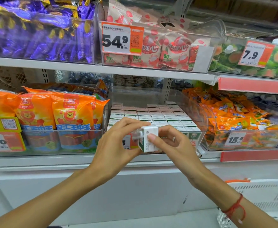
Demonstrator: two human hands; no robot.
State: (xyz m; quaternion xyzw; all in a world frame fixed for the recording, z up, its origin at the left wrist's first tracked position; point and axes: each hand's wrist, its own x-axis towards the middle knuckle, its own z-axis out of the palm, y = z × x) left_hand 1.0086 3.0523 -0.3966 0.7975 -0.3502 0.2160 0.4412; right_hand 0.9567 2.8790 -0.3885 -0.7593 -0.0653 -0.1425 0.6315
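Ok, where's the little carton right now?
Head view, centre: the carton is pinched between left hand and right hand, before the bin of matching cartons.

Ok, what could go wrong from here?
1. Left hand and right hand only pinch the small white-and-green carton by fingertips, in front of the shelf; it could slip and drop.
2. Matching cartons in the clear plastic bin look tight; pushing it in may dislodge neighbours.

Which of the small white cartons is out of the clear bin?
The carton held by the left hand and right hand in front; the other cartons stand in rows inside the bin.
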